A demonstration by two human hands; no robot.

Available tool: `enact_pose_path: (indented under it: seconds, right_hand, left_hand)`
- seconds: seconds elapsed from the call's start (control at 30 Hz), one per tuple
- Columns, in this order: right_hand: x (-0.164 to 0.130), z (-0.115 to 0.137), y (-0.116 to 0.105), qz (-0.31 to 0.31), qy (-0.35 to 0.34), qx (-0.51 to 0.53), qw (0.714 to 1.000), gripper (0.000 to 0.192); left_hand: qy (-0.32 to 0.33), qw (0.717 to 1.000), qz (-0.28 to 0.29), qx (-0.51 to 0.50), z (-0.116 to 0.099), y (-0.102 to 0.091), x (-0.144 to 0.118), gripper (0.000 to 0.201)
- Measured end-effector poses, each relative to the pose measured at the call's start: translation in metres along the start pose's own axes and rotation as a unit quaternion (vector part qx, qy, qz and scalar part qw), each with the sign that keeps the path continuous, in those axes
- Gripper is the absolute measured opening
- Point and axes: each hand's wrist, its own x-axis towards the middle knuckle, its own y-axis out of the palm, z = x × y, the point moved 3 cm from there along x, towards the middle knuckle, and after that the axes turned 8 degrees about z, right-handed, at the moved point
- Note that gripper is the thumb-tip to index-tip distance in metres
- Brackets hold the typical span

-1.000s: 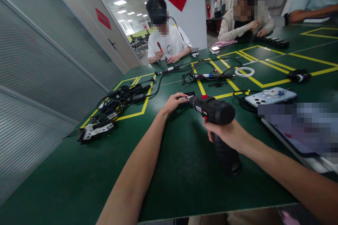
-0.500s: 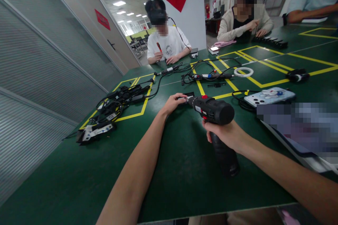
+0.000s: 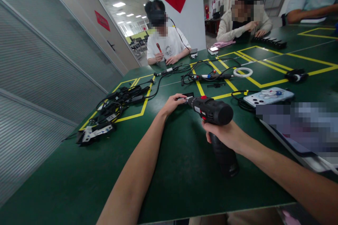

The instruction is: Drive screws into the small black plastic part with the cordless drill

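My right hand (image 3: 220,132) is wrapped round the handle of a black cordless drill (image 3: 211,109) with red accents. The drill points away from me, its chuck close to the fingers of my left hand (image 3: 174,103). Those fingers are closed on a small dark flat piece (image 3: 189,95) at the table, mostly covered by the hand and the drill. Where the bit's tip meets the piece, I cannot make out whether it touches.
Tangled black cables (image 3: 124,98) lie on the green table (image 3: 169,182) to the left. A phone (image 3: 271,96) and a white tape ring (image 3: 243,72) lie to the right. Across the table one person holds a screwdriver (image 3: 158,47); two others sit farther right.
Both hands and the drill keep nearly the same place; the whole view shifts very slightly.
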Motion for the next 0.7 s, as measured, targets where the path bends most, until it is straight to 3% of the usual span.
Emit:
enact_pose_path:
  seconds: [0.7]
  right_hand:
    - [-0.0010,0.0009,-0.0008,0.011,-0.010,-0.013,1.000,0.006]
  left_hand:
    - [0.012,1.000,0.004,0.004,0.0023,-0.0019,0.0005,0.029]
